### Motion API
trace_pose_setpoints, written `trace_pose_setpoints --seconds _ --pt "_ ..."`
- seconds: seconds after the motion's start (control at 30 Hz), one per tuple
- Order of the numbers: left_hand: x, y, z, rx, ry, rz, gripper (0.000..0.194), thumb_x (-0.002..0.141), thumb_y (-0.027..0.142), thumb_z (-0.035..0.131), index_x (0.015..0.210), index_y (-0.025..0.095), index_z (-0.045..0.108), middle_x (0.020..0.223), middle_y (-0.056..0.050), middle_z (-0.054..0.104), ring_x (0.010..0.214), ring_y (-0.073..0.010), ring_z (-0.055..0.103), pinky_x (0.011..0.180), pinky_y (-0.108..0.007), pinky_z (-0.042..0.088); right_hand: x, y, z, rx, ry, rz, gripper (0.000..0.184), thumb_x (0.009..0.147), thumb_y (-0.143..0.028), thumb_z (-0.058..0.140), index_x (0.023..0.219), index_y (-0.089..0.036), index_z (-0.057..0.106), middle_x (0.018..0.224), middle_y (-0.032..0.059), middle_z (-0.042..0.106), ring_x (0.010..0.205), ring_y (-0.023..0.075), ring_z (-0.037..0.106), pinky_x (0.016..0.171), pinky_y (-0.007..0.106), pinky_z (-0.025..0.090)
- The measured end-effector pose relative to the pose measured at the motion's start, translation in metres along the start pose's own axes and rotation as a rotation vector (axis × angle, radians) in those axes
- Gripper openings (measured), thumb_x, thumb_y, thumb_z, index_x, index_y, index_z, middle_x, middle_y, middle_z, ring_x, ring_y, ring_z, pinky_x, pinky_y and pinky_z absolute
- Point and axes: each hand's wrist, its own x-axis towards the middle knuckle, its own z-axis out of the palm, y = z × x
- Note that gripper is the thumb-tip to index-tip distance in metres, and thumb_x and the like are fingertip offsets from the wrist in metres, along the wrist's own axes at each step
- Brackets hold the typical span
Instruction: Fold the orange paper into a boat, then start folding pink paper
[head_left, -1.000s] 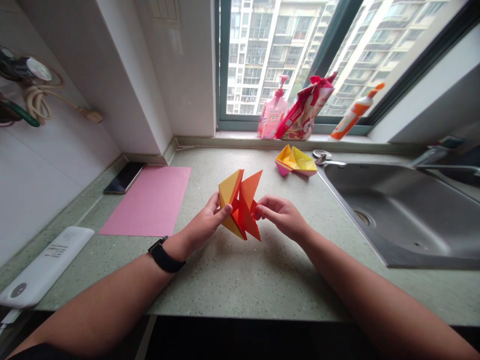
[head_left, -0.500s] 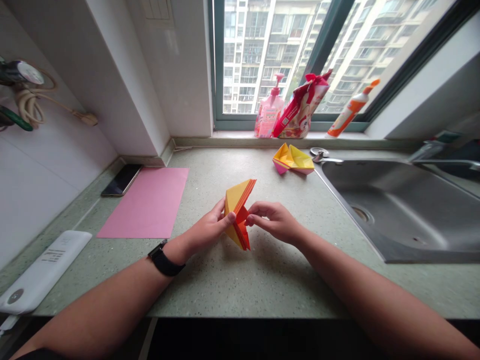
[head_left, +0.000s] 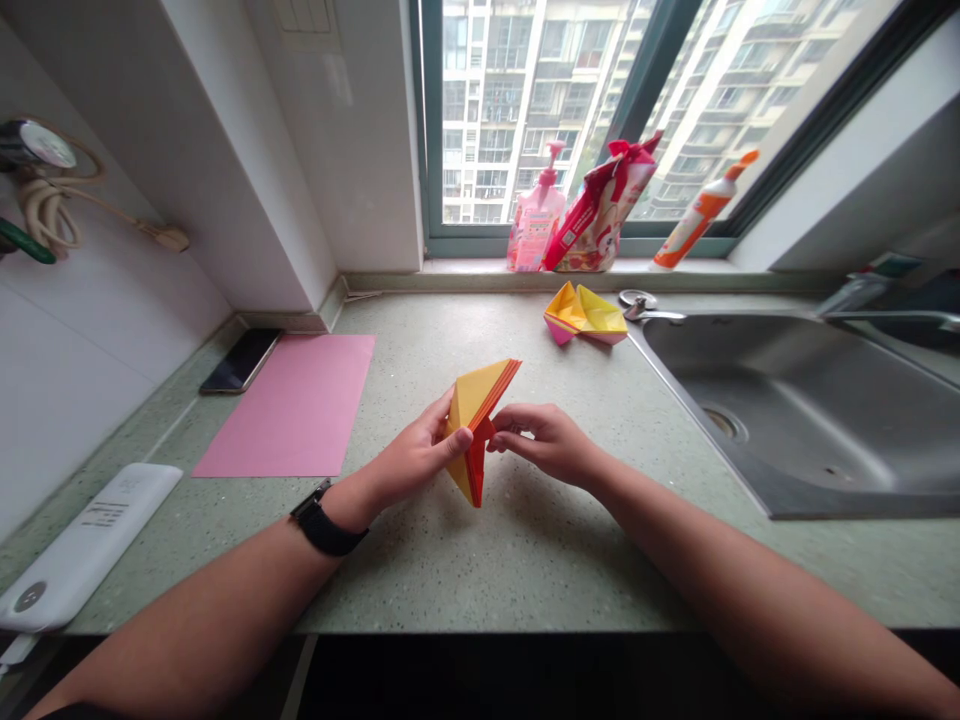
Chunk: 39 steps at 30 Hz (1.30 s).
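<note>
Head view, nearest you first: a white power bank lies by the front edge of the speckled green counter on your left, a white cable plugged into its near end. Your left wrist wears a black watch. Just ahead, your left hand holds the yellow-and-orange folded paper above the middle of the counter, thumb across the front and fingers mostly hidden behind. Its layered orange edges face right, one point aimed up and away from you, the other down. Your right hand is narrow, thumb and fingertips pinching an orange inner flap. Left of your hands lies a flat pink sheet, with a dark phone touching its far left corner. To your right sits the steel sink; near its far left corner rests a yellow-and-pink paper shape. Farther off, the windowsill bears a pink pump bottle, a red packet and a tilted orange-and-white bottle, with apartment blocks beyond the glass
</note>
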Motion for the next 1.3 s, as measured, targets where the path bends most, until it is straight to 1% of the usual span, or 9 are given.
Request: trace_pose_setpoints --seconds 0.23,0.33,0.47,0.67,0.77,0.93,1.07,1.17,1.3 --pt "0.000 -0.010 -0.009 0.208 -0.016 0.029 0.080 0.096 0.065 0.078 0.162 0.024 0.056 0.165 -0.016 0.053 0.158 -0.0426 0.042 0.133 -0.053 0.032 0.001 0.002 0.000 -0.038 -0.011 -0.068 0.016 0.099 -0.037 0.075 0.100 -0.022 0.081 0.086 0.0034 0.083 0.072 0.0180 0.074 0.071 0.031 0.058" --pt "0.001 -0.013 -0.016 0.416 -0.008 0.005 0.084 0.093 0.071 0.077 0.160 0.023 0.057 0.151 -0.017 0.059 0.143 -0.0409 0.054 0.120 -0.053 0.048 0.001 0.003 -0.001 -0.078 -0.001 -0.081 0.022 0.100 -0.042 0.075 0.097 -0.021 0.081 0.085 0.0034 0.082 0.071 0.0168 0.071 0.071 0.030 0.057" --pt "0.003 -0.013 -0.017 0.609 0.061 -0.014 0.052 0.096 0.061 0.074 0.129 0.021 0.075 0.117 -0.012 0.068 0.115 -0.0333 0.064 0.102 -0.047 0.056 0.000 0.002 -0.002 -0.103 0.015 -0.096 0.028 0.101 -0.049 0.075 0.093 -0.022 0.079 0.083 0.0029 0.080 0.070 0.0162 0.068 0.070 0.030 0.055" --pt "0.006 -0.013 -0.012 0.297 0.082 -0.075 0.046 0.101 0.045 0.066 0.141 0.020 0.069 0.135 -0.011 0.075 0.122 -0.0306 0.070 0.105 -0.042 0.056 -0.002 0.004 0.000 -0.020 0.057 -0.063 0.032 0.101 -0.055 0.073 0.102 -0.023 0.074 0.094 0.0047 0.079 0.080 0.0189 0.071 0.076 0.033 0.057" --pt "0.007 -0.013 -0.011 0.237 0.097 -0.106 0.042 0.101 0.041 0.066 0.136 0.019 0.072 0.127 -0.011 0.078 0.112 -0.0283 0.073 0.096 -0.039 0.059 -0.002 0.006 0.004 0.006 0.192 -0.062 0.025 0.099 -0.049 0.074 0.100 -0.025 0.066 0.093 0.0030 0.074 0.082 0.0185 0.069 0.077 0.034 0.058" --pt "0.006 -0.008 -0.009 0.288 0.045 -0.008 0.032 0.103 0.041 0.067 0.125 0.020 0.077 0.126 -0.010 0.079 0.116 -0.0281 0.074 0.103 -0.040 0.059 -0.001 0.008 0.004 -0.030 0.372 -0.028 0.026 0.092 -0.038 0.078 0.106 -0.027 0.060 0.086 -0.0022 0.064 0.075 0.0165 0.063 0.071 0.032 0.056" --pt "0.004 -0.006 -0.008 0.442 -0.030 0.100 0.030 0.105 0.038 0.063 0.125 0.020 0.077 0.123 -0.011 0.079 0.113 -0.0273 0.075 0.097 -0.038 0.061 -0.001 0.005 0.002 -0.072 0.215 0.059 0.015 0.098 -0.036 0.068 0.107 -0.025 0.067 0.087 0.0000 0.070 0.075 0.0168 0.063 0.069 0.031 0.051" --pt "0.003 -0.008 -0.009 0.597 -0.013 0.156 0.028 0.105 0.034 0.061 0.122 0.021 0.078 0.115 -0.009 0.080 0.103 -0.0234 0.075 0.088 -0.033 0.060 -0.002 0.002 0.002 -0.157 0.116 0.019 0.012 0.098 -0.030 0.061 0.096 -0.023 0.071 0.084 0.0006 0.072 0.075 0.0164 0.063 0.070 0.030 0.048" --pt "0.001 -0.009 -0.012 0.782 0.122 0.207 0.019 0.102 0.033 0.065 0.106 0.021 0.079 0.100 -0.005 0.081 0.088 -0.0198 0.073 0.080 -0.030 0.056 -0.004 -0.001 0.001 -0.336 0.183 -0.109 0.010 0.090 -0.020 0.060 0.083 -0.022 0.067 0.075 -0.0007 0.068 0.068 0.0148 0.058 0.065 0.028 0.044"
